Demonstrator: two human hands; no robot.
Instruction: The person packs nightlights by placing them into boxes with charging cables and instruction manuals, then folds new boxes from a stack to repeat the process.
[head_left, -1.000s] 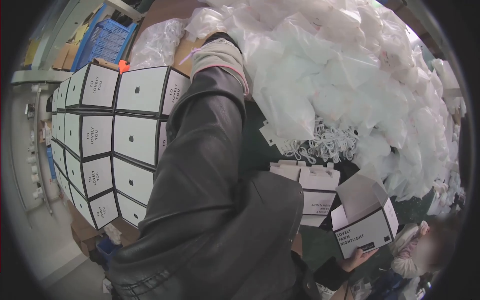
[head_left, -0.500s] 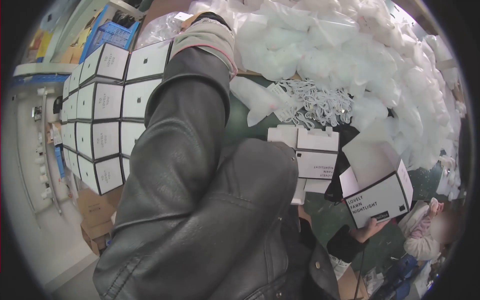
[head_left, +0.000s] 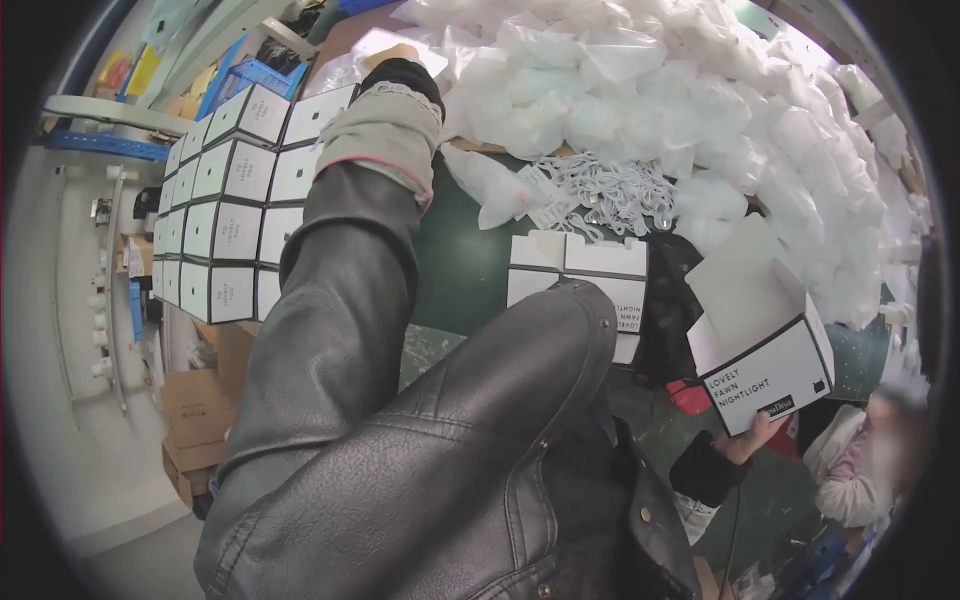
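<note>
My right hand (head_left: 752, 438) is closed on the lower edge of a white nightlight box (head_left: 768, 385) with black edges, tilted, its flaps standing up. The box front reads "Lovely Fawn Nightlight". My left arm stretches far forward across the table, and my left hand (head_left: 400, 54) shows only in part past a black cuff. Its fingers are hidden, beside a bright white sheet (head_left: 378, 42) and clear plastic. Partly behind my jacket lies another nightlight box (head_left: 605, 262), flaps spread. Above it is a pile of white cords (head_left: 625, 195), with a filled plastic bag (head_left: 490, 185) next to it.
Stacked white boxes (head_left: 230, 225) stand at the left. A large heap of white plastic bags (head_left: 680, 90) covers the back of the green table (head_left: 455, 265). Cardboard boxes (head_left: 195, 425) sit lower left, a blue crate (head_left: 250, 78) behind. Another person (head_left: 855, 465) is at the right.
My view has shifted, and my left arm appears farther left and higher. The box in my right hand sits slightly farther right. Red things now show on both sides of it.
</note>
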